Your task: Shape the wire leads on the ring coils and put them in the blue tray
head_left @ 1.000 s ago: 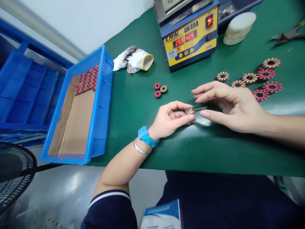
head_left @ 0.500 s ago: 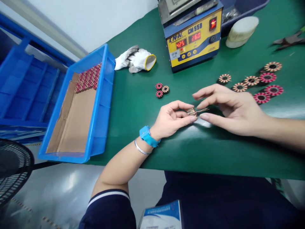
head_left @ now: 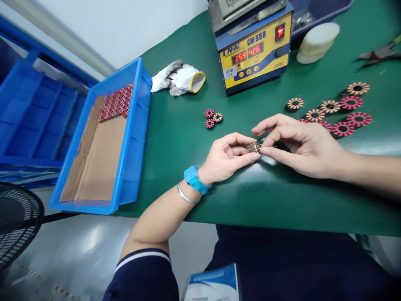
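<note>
A small copper-wound motor stator [head_left: 252,147] is pinched between the thumb and fingers of my left hand [head_left: 227,156], just above the green table. Thin wire ends stick out of its right side. My right hand [head_left: 300,144] has thumb and index finger closed on these wire ends [head_left: 260,147], close to the stator. To the left, a small group of stators [head_left: 213,118], some pink-faced and one copper-faced, sits on the table. Several more stators [head_left: 343,128] stand behind my right hand, which partly hides some of them.
A blue bin [head_left: 128,167] with cardboard and rows of stators stands at the left. White gloves [head_left: 178,78] lie beside it. At the back is a yellow-blue heating unit [head_left: 255,54] with lit digits, near a whitish block [head_left: 318,42] and cutting pliers [head_left: 380,53].
My right hand has moved slightly left and closed its thumb and index finger on the wire ends. My left hand holds the stator almost still. The unit's digits changed.
</note>
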Demonstrator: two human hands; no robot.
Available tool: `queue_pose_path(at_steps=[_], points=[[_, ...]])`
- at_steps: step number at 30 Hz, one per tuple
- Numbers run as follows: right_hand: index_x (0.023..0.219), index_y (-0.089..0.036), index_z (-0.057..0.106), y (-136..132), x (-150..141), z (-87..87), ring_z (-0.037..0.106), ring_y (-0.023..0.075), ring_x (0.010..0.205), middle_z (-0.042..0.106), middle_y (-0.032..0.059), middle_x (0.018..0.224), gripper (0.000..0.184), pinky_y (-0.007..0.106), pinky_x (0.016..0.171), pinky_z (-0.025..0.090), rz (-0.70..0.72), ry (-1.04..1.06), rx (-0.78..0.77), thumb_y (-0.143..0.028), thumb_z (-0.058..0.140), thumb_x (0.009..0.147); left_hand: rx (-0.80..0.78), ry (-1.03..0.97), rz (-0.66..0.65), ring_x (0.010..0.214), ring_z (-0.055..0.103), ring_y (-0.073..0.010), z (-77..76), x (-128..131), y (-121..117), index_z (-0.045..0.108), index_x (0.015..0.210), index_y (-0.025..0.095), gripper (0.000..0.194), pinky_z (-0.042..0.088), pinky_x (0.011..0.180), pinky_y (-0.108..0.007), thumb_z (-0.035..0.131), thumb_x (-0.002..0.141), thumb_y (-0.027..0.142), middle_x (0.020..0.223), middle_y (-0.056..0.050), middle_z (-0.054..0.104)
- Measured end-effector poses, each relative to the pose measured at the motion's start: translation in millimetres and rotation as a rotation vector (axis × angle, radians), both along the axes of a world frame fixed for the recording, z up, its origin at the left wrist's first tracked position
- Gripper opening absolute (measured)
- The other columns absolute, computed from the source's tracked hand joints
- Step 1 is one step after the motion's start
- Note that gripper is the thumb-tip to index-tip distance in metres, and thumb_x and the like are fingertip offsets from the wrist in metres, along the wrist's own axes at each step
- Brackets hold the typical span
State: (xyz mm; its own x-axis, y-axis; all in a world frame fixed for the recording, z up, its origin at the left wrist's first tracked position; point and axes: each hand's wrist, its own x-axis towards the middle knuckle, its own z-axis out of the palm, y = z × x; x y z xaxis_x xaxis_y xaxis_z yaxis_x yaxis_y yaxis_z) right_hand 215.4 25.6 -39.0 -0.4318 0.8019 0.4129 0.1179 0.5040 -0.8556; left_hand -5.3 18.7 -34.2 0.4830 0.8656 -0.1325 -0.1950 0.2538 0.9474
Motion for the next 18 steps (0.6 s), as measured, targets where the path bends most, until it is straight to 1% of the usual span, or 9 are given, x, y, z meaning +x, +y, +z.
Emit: queue_pose_path(at_steps=[4, 7, 9, 11, 14, 16, 18], points=[[0.089, -0.029, 0.075, 0.4, 0.7, 1.2, 0.07, 0.024, 0.109, 0.071, 0.005, 0.116, 0.003, 0.046, 0.101, 0.059, -0.024, -0.005, 0.011, -0.03, 0.077, 0.091, 0.005, 0.012, 0.002, 0.079, 0.074, -0.0108, -0.5, -0.3, 0.3, 0.068, 0.1, 0.016, 0.049, 0.061, 0.075, -0.023, 0.1, 0.067, 0.032, 0.09, -0.001, 0.074], [0.087, -0.029, 0.076, 1.3, 1.4, 2.6, 0.071, 0.025, 0.11, 0.073, 0.005, 0.116, 0.005, 0.047, 0.101, 0.06, -0.042, 0.031, -0.004, -0.031, 0.078, 0.09, 0.021, 0.009, 0.004, 0.081, 0.074, -0.0117, -2.7, -0.8, 1.3, 0.068, 0.101, 0.017, 0.05, 0.062, 0.078, -0.026, 0.1, 0.067, 0.033, 0.092, -0.001, 0.073], [0.089, -0.028, 0.076, 2.2, 2.0, 3.7, 0.071, 0.026, 0.111, 0.074, 0.0052, 0.116, 0.005, 0.046, 0.098, 0.061, -0.057, 0.067, -0.033, -0.033, 0.078, 0.09, 0.036, 0.001, 0.004, 0.085, 0.074, -0.0137, -4.8, -0.9, 1.6, 0.067, 0.102, 0.017, 0.051, 0.063, 0.081, -0.028, 0.1, 0.066, 0.033, 0.095, -0.002, 0.074], [0.091, -0.027, 0.077, 2.9, 1.9, 5.1, 0.071, 0.0265, 0.109, 0.075, 0.0056, 0.115, 0.009, 0.044, 0.091, 0.063, -0.068, 0.052, -0.071, -0.036, 0.077, 0.09, 0.066, 0.005, 0.01, 0.088, 0.075, -0.0153, -6.6, -0.6, 1.0, 0.067, 0.103, 0.018, 0.052, 0.064, 0.081, -0.029, 0.1, 0.066, 0.035, 0.098, -0.003, 0.074], [0.084, -0.026, 0.077, 2.5, 0.0, 6.6, 0.073, 0.0246, 0.097, 0.076, 0.0055, 0.107, 0.017, 0.043, 0.087, 0.063, -0.05, -0.03, -0.085, -0.041, 0.076, 0.091, 0.156, 0.055, 0.022, 0.091, 0.074, -0.0156, -7.2, 0.4, -2.0, 0.067, 0.105, 0.019, 0.05, 0.064, 0.079, -0.027, 0.098, 0.069, 0.037, 0.099, -0.004, 0.074], [0.078, -0.025, 0.074, 1.3, -1.6, 6.9, 0.073, 0.0224, 0.091, 0.075, 0.0049, 0.102, 0.02, 0.041, 0.086, 0.062, -0.029, -0.043, -0.069, -0.04, 0.076, 0.09, 0.264, 0.097, 0.04, 0.09, 0.073, -0.014, -6.6, 1.3, -4.4, 0.067, 0.105, 0.018, 0.046, 0.064, 0.08, -0.024, 0.095, 0.073, 0.037, 0.1, -0.004, 0.071], [0.074, -0.024, 0.072, 0.6, -2.0, 6.7, 0.073, 0.0218, 0.091, 0.075, 0.0047, 0.101, 0.021, 0.04, 0.086, 0.061, -0.02, -0.036, -0.064, -0.037, 0.076, 0.09, 0.39, 0.126, 0.055, 0.09, 0.072, -0.0118, -6.0, 2.0, -6.2, 0.068, 0.104, 0.018, 0.04, 0.063, 0.082, -0.023, 0.093, 0.076, 0.034, 0.102, -0.003, 0.067]])
